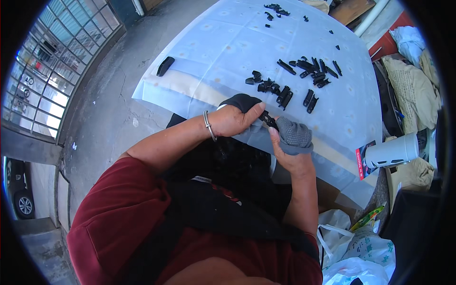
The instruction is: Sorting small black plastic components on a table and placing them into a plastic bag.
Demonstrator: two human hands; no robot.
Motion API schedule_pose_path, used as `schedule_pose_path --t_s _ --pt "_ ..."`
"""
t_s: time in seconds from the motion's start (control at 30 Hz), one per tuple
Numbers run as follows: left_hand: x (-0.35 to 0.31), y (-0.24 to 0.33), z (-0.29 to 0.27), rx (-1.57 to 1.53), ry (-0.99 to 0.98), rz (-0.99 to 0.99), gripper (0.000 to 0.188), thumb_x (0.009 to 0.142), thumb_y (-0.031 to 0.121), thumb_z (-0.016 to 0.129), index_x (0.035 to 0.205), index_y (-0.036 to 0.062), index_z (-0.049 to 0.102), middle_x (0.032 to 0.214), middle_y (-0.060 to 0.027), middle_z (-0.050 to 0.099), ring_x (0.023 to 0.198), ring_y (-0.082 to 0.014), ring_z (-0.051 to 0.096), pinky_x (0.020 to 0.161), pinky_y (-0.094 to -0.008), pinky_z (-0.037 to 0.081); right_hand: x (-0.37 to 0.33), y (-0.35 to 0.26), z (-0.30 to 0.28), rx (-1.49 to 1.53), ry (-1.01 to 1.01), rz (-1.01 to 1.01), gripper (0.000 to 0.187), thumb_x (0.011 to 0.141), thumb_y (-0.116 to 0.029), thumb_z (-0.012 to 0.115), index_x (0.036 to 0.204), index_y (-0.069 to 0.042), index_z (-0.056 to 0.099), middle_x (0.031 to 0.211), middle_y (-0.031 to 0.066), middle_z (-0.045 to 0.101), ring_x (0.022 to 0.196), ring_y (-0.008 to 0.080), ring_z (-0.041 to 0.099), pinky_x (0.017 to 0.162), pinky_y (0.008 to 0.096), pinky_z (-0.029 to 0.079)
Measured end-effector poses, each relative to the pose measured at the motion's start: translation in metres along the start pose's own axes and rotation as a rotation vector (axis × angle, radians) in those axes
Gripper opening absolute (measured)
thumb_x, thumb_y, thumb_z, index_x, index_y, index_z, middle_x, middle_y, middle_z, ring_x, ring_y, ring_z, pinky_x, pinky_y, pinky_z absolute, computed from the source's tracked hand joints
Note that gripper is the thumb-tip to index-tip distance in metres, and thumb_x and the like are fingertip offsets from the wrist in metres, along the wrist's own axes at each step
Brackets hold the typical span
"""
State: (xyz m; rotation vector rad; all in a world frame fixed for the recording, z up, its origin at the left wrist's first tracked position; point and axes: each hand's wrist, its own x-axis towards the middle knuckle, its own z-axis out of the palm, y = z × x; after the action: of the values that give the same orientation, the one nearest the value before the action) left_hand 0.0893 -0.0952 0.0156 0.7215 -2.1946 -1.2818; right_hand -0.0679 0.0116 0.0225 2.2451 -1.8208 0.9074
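Note:
Just over the table's near edge, my two hands hold a slim black plastic part (269, 120) between them. My left hand (236, 115), in a dark finger covering with its thumb bare, is closed on the part's left end. My right hand (290, 140), in grey dotted finger coverings and also bare-thumbed, grips the right end. Beyond them, pairs of long black pieces (284, 97) and small black clips (268, 86) lie on the pale flowered tablecloth (209, 52). A larger scatter of black pieces (311, 66) is farther right. The part's middle is partly hidden by my fingers.
One black piece (165, 66) lies alone near the table's left edge, and more pieces (277, 9) sit at the far end. A white cylinder (392, 151) stands out at right beside sacks (403, 90). Plastic bags (363, 251) are at lower right.

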Motion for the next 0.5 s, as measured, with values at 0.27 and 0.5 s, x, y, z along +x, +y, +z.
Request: schedule_pose_path --t_s 0.27,0.5 --pt "-0.012 -0.013 -0.002 0.419 -0.023 0.433 0.025 0.089 0.019 0.041 0.084 -0.0017 0.054 0.076 -0.0212 0.056 0.072 -0.0375 0.053 0.063 -0.0392 0.043 -0.004 -0.013 0.033 0.073 0.097 0.021 0.022 0.078 -0.024 0.056 0.09 -0.006 0.057 0.084 0.0134 0.057 0.077 0.0319 0.054 0.067 0.0404 0.043" --pt "0.011 -0.002 -0.021 0.821 -0.038 0.06 0.032 0.083 0.031 0.052 0.099 0.004 0.056 0.085 -0.0169 0.059 0.074 -0.0331 0.058 0.068 -0.0397 0.046 0.017 0.021 0.018 -0.06 -0.185 0.282 0.032 0.081 -0.034 0.052 0.096 -0.007 0.058 0.091 0.0148 0.058 0.078 0.0318 0.057 0.068 0.0406 0.046"
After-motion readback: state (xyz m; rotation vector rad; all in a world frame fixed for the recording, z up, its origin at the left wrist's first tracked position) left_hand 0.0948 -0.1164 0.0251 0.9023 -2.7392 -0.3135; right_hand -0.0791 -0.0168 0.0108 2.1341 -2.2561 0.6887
